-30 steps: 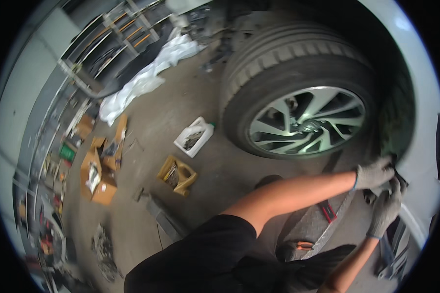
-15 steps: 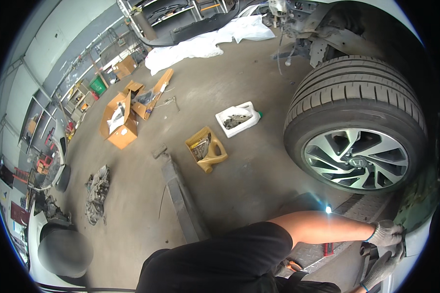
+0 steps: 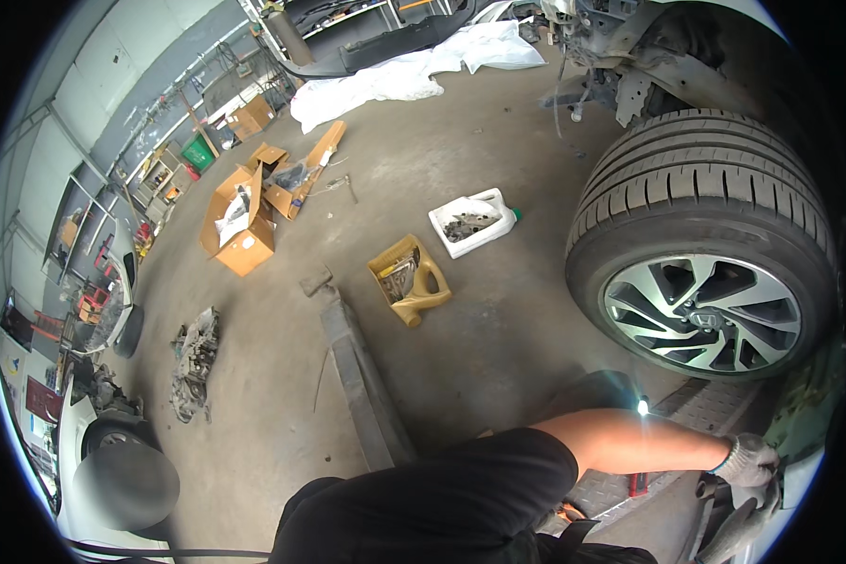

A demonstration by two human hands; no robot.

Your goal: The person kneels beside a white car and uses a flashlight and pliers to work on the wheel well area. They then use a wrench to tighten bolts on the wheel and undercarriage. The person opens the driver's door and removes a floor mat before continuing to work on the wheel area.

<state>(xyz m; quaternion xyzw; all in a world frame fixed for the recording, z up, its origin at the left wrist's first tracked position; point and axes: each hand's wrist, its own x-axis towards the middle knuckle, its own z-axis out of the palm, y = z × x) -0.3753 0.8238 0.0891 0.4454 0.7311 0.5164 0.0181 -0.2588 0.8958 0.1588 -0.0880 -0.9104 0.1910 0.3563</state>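
Note:
My left hand (image 3: 752, 461), in a grey knit glove, is at the lower edge of a pale car body panel (image 3: 801, 484) at the far right. Its fingers are curled in at that edge, and whatever they grip is hidden. Just below it, my right hand (image 3: 731, 532), also gloved, reaches up to the same edge; its fingers are blurred and partly out of sight. A wheel with a black tyre and silver-black rim (image 3: 703, 315) stands above my hands. A small bright light (image 3: 642, 407) shines beside my left forearm.
Patterned metal plate (image 3: 616, 493) lies under my arm, with a red object (image 3: 638, 484) on it. A gold cut-open jug (image 3: 428, 289) and a white one (image 3: 475, 224) hold small parts. Further left are a grey metal beam (image 3: 357, 376), cardboard box (image 3: 244, 246) and greasy mechanical part (image 3: 195, 365).
The view has shifted slightly, so the floor items sit a little to the right. My left hand's fingers look more curled at the panel edge; both hands stay there.

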